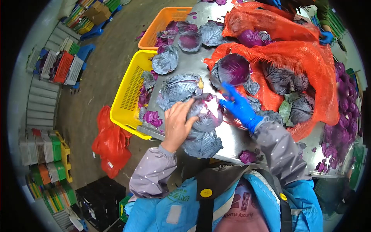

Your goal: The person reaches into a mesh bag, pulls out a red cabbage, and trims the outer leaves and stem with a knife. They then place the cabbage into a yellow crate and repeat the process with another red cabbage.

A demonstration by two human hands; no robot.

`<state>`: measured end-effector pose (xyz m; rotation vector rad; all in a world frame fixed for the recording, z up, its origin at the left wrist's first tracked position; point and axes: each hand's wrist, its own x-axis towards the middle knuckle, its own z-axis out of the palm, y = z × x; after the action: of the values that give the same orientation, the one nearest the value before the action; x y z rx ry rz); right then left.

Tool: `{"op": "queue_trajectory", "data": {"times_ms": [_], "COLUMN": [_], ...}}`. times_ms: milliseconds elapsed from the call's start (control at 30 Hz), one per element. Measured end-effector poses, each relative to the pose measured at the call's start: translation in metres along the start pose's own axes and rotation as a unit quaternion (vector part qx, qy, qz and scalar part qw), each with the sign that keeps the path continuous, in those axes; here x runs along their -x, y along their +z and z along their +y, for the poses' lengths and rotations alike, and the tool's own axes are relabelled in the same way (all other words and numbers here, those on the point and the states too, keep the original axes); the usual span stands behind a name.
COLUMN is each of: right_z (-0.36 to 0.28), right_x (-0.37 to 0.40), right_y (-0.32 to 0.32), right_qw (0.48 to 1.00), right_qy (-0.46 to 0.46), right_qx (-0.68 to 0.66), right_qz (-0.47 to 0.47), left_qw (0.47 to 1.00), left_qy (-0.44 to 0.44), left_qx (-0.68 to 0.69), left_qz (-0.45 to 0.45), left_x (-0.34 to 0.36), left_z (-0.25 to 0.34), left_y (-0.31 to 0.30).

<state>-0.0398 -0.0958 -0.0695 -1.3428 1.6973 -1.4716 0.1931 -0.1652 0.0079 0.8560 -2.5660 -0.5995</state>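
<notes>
Head view: left hand (178, 123) has cabbage (208, 116) in grip; right hand (241, 108) released; shirt (241, 208) reads "Airoty".

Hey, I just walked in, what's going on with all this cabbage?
A person at a metal table is handling a purple cabbage with a pale cut patch. The bare left hand grips its left side; the blue-gloved right hand is open on its other side, though contact is unclear. More cabbages sit around it and in an open red mesh bag to the right. A yellow crate at the left contains purple leaf pieces.
</notes>
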Motion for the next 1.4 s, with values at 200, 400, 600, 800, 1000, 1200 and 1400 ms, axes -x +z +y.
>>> {"op": "queue_trajectory", "data": {"times_ms": [200, 400, 600, 800, 1000, 1200, 1400], "right_z": [-0.045, -0.032, -0.057, -0.041, -0.020, 0.015, 0.058], "right_x": [0.038, 0.044, 0.036, 0.015, -0.018, -0.027, -0.010], "right_y": [0.002, -0.009, -0.020, -0.023, -0.022, -0.035, -0.048], "right_qw": [0.921, 0.980, 0.936, 0.870, 0.885, 0.849, 0.884], "right_qy": [0.352, 0.011, -0.043, -0.028, 0.003, 0.202, 0.079], "right_qx": [-0.125, 0.187, 0.317, 0.454, 0.426, 0.443, 0.410], "right_qz": [-0.108, -0.070, -0.147, -0.189, -0.187, -0.207, -0.208], "left_qw": [0.993, 0.992, 0.985, 0.987, 0.991, 0.993, 0.992], "left_qy": [-0.026, -0.087, -0.115, -0.127, -0.111, -0.094, 0.027], "left_qx": [0.080, 0.087, 0.122, 0.100, 0.028, -0.055, 0.056], "left_qz": [0.086, 0.039, 0.032, 0.023, 0.075, 0.045, 0.108], "left_x": [0.006, -0.029, -0.058, -0.075, -0.088, -0.074, -0.014], "left_z": [0.010, -0.002, -0.010, 0.001, 0.007, 0.061, 0.018], "left_y": [0.043, 0.034, 0.039, 0.043, 0.055, 0.073, 0.070]}}
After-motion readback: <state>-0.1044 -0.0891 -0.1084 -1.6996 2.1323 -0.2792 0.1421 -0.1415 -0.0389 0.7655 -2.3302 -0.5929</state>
